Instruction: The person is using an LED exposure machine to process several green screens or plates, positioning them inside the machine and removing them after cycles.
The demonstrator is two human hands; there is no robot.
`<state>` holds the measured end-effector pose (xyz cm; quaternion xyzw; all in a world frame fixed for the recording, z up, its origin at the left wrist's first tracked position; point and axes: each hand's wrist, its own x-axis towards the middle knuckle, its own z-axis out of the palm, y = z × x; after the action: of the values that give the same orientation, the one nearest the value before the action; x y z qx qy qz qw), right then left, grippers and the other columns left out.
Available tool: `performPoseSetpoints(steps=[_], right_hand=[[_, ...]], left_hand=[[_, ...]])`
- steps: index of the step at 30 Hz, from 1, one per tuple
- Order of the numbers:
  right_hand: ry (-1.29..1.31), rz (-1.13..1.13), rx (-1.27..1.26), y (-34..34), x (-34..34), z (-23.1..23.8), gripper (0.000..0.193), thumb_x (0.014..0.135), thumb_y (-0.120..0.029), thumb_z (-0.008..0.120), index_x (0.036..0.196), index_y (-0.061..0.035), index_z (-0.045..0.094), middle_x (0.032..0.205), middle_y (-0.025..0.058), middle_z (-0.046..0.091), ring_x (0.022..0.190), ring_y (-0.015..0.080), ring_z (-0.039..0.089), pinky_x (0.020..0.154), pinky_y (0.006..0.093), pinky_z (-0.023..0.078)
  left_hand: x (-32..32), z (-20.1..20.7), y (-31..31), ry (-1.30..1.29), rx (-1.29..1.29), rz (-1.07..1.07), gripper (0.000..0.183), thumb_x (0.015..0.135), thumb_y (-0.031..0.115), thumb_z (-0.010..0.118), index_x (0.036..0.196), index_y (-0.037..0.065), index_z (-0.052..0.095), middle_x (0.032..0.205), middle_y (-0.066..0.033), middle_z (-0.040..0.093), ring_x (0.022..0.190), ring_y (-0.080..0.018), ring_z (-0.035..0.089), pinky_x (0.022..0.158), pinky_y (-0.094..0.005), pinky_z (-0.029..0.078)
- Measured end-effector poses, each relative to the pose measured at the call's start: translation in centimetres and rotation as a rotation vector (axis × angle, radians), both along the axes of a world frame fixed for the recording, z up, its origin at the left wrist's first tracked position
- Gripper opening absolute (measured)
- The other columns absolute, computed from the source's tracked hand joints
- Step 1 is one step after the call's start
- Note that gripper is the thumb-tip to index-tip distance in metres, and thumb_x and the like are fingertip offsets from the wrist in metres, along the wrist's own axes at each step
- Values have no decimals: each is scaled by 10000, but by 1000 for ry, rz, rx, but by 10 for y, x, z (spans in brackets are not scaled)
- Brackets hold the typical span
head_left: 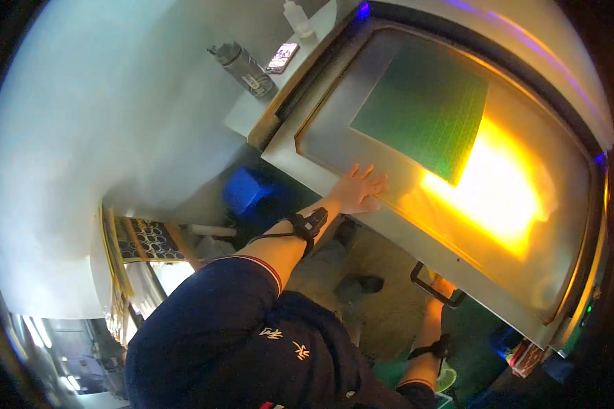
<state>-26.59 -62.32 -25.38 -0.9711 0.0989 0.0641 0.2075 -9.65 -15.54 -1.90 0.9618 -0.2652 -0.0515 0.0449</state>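
Note:
My left hand (361, 189) lies with fingers spread on the near edge of a metal frame (307, 170) that surrounds a glass-like panel (334, 116). A thin green sheet with a fine grid pattern (423, 102) rests on the panel, just beyond my left fingertips. Low on the right, my right hand (445, 289) is closed around a black pull handle (419, 278) fixed to the frame's front. Part of those fingers is hidden behind the handle. Bright yellow light (505, 191) glares on the panel beside the sheet's right edge.
On a white ledge (242, 116) at the upper left stand a grey bottle (242, 67), a phone with its screen lit (282, 58) and a small white squeeze bottle (297, 19). A blue bin (245, 191) sits below. Patterned panels (150, 240) stand at the left.

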Motion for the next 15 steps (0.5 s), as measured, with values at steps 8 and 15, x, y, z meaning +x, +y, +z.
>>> performPoseSetpoints(steps=[8,15], right_hand=[[186,-52,-18,1,-88,188,415,814,-37,556,1185,-185,669,997,146,708,927,358,673,790,457,531],[258,299,-160,43,-95,323,467,758,-24,578,1151,-244,704,1034,79,725,926,306,688,799,420,534]], left_hand=[[-20,17,-11,104,15,89,768,879,610,540,1505,196,371,1612,-78,227,1479,-403,147,1148,-652,130],[-125,67,-52,572,-120,-310,906,818,516,682,1538,141,281,1588,-159,255,1440,-445,243,1117,-690,166]])
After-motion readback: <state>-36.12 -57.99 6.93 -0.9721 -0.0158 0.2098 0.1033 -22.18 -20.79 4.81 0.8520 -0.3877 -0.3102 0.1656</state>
